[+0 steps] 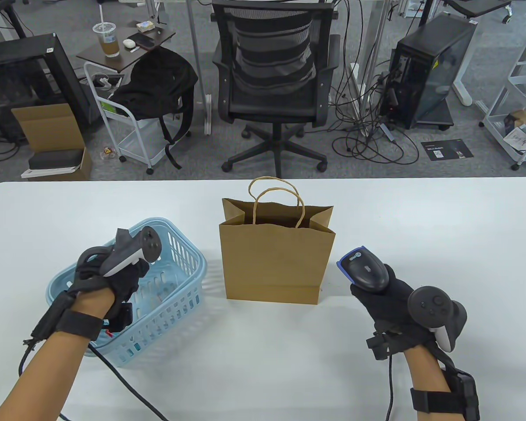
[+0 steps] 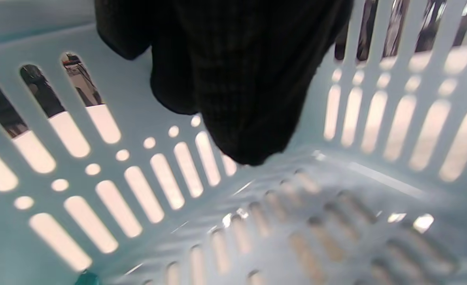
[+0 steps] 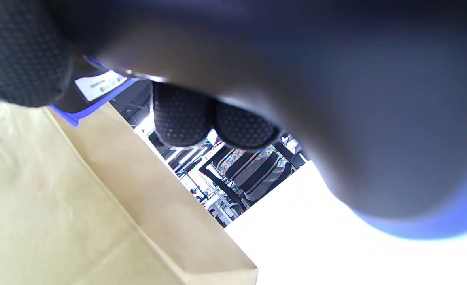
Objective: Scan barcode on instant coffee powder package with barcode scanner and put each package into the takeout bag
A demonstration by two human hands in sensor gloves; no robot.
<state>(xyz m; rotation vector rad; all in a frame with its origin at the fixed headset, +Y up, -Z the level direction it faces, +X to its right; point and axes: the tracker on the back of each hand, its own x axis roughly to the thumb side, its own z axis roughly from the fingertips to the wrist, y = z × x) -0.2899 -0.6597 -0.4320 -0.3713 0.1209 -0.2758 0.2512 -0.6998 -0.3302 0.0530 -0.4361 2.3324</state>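
Note:
My left hand reaches down into the light blue basket at the table's left. In the left wrist view its gloved fingers hang just above the basket floor with nothing between them. No coffee package shows plainly in any view; only a small teal scrap sits at the basket's near corner. My right hand grips the black and blue barcode scanner, head pointing up and left, just right of the brown paper takeout bag. The bag stands upright and open; its inside is hidden.
The white table runs to a far edge behind the bag. Beyond it stand an office chair, a white cart with a black backpack and a computer tower. Glove cables trail off the near edge.

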